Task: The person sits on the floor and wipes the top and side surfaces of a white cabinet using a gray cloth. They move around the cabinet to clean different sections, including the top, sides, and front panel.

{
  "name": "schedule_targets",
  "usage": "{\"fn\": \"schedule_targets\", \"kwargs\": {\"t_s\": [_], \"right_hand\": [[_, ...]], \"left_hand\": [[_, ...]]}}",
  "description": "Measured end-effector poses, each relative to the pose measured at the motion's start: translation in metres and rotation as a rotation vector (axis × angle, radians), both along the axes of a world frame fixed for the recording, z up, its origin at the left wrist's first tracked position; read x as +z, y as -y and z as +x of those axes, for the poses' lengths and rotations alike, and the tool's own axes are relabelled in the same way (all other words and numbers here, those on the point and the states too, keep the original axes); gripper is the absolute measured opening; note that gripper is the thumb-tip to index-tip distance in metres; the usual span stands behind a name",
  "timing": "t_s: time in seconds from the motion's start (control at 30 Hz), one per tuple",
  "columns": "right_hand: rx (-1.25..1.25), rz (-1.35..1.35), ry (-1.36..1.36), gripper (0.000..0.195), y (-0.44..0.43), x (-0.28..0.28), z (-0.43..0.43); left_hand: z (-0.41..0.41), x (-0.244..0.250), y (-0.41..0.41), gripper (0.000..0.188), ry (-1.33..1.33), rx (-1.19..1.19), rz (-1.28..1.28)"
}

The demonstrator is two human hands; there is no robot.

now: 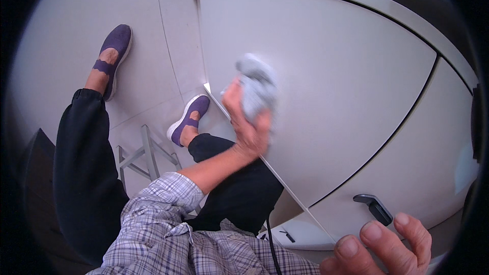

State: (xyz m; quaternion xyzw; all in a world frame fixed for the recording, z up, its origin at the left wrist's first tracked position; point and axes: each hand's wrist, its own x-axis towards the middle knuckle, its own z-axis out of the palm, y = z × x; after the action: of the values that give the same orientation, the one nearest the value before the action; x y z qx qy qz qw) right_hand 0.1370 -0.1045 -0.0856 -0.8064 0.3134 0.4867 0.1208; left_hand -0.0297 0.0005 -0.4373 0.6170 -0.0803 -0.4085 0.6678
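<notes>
My left hand (248, 126) grips a crumpled pale grey-white cloth (258, 88), blurred as if moving. The cloth lies against a large white cabinet panel (324, 84), near its left edge. At the bottom right, my right hand (378, 248) shows its fingertips, bent and spread, with nothing visible in them; the palm and wrist are out of view. Just above these fingers, a dark handle (376, 208) is fixed to the adjoining white panel (405, 168). Whether the fingertips touch that panel, I cannot tell.
On the pale floor (149, 46) stand my feet in purple shoes (117, 40). A grey metal stand or stool frame (149, 152) is between my legs. A black cord (272, 240) hangs before my shirt. Below the cabinet edge is a white surface with a small dark handle (289, 236).
</notes>
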Motion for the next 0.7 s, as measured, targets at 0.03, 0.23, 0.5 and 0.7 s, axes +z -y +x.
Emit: {"fn": "schedule_targets", "kwargs": {"t_s": [0.03,0.23,0.5,0.7], "right_hand": [[0.009,0.003,0.003,0.016,0.0,0.0,-0.001],[0.044,0.026,0.027,0.017,0.004,-0.004,0.001],[0.059,0.068,-0.055,0.018,0.006,-0.003,0.004],[0.087,0.074,-0.032,0.019,0.008,-0.004,0.003]], "left_hand": [[-0.003,-0.015,0.001,0.065,-0.121,-0.01,0.156],[-0.004,-0.171,-0.003,0.071,-0.373,-0.047,0.755],[0.01,-0.085,0.026,0.067,-0.237,-0.053,0.617],[0.025,0.008,0.031,0.063,-0.107,-0.023,0.135]]}}
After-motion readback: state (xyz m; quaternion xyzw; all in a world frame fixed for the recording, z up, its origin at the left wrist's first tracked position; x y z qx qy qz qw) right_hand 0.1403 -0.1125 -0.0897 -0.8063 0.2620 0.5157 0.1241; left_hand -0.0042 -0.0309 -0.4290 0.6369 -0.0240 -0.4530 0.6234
